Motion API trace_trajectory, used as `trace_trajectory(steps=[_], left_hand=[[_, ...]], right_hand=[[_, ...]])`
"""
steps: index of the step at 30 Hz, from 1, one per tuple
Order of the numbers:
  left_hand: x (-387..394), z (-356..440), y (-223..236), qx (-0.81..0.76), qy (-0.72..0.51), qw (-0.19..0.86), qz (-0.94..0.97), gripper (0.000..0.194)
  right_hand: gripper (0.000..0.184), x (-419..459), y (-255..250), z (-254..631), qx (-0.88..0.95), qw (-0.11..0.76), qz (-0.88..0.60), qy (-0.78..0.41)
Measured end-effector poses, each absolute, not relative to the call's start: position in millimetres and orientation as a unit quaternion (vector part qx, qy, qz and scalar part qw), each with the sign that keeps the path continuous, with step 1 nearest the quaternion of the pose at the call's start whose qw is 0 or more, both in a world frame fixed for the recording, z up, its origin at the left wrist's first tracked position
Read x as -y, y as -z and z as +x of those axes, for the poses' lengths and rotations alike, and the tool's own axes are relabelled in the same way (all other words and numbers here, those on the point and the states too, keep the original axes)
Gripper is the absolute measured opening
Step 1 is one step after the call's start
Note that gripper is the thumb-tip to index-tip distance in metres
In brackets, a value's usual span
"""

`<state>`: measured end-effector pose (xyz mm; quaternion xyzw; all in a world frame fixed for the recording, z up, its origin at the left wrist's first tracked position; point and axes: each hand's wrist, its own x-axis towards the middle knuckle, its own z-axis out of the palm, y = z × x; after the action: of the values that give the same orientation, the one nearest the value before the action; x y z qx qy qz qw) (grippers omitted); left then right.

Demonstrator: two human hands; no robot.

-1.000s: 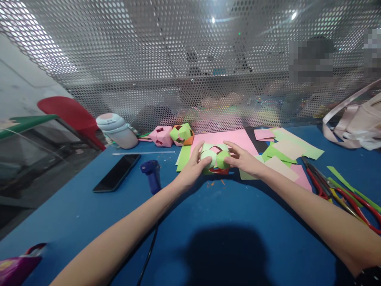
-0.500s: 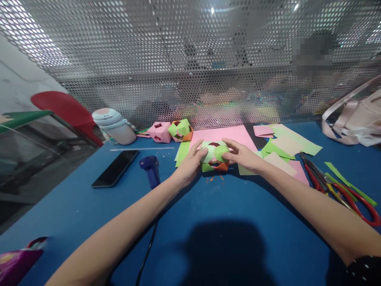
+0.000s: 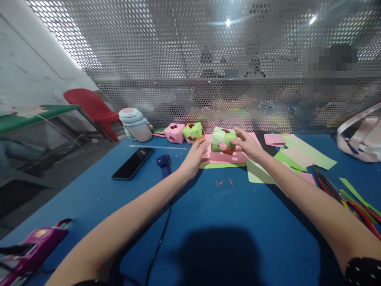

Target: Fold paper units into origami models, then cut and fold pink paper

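A woven paper ball (image 3: 220, 139) in pale green, bright green, pink and orange is at the front of the pink paper sheet (image 3: 216, 158), gripped at its right side by my right hand (image 3: 247, 143). Whether the ball touches the sheet I cannot tell. My left hand (image 3: 195, 157) is off the ball, its fingers stretched apart over the left part of the sheet. Just behind those fingers sits a second paper ball (image 3: 193, 131), green and orange, and a pink paper ball (image 3: 175, 133) lies beside it.
A glue gun (image 3: 164, 165) with a black cord, a phone (image 3: 133, 163) and a pale bottle (image 3: 135, 125) lie left. Cut paper sheets (image 3: 300, 153), pliers (image 3: 326, 182) and red-handled scissors (image 3: 361, 212) are right. A perforated metal panel (image 3: 190, 59) stands behind the table.
My left hand has let go of the woven paper ball. My right hand has moved it away from me, over the pink sheet. The view has swung slightly left.
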<state>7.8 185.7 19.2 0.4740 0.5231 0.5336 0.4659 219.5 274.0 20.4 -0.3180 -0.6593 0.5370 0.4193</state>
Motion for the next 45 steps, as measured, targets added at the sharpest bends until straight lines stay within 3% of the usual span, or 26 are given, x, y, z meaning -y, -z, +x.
trace_trajectory(steps=[8,16,26,33,39,45], left_hand=[[-162.7,12.7,-2.8,-0.542,-0.424,0.427,0.586,0.027],[-161.6,15.3,4.8,-0.514,-0.369,0.37,0.68,0.016],[-154.0,16.1,5.1,-0.492,-0.334,0.303,0.745,0.015],[-150.2,5.3,6.3,-0.495,-0.341,0.279,0.749,0.018],[-215.8,-8.3,19.7,-0.586,-0.421,0.231,0.653,0.039],[-274.4,-2.2,27.3,-0.627,-0.47,0.173,0.597,0.037]], right_hand=[[0.097,-349.3,-9.0,166.8,0.686,0.459,-0.318,-0.466],[0.092,-369.7,10.1,150.5,0.714,0.437,-0.32,-0.444],[0.082,-369.8,13.7,140.9,0.726,0.436,-0.343,-0.407],[0.037,-365.6,26.6,164.5,0.738,0.426,-0.382,-0.357],[0.035,-355.2,39.1,172.9,0.744,0.406,-0.423,-0.32],[0.035,-358.3,39.5,159.5,0.734,0.407,-0.444,-0.315]])
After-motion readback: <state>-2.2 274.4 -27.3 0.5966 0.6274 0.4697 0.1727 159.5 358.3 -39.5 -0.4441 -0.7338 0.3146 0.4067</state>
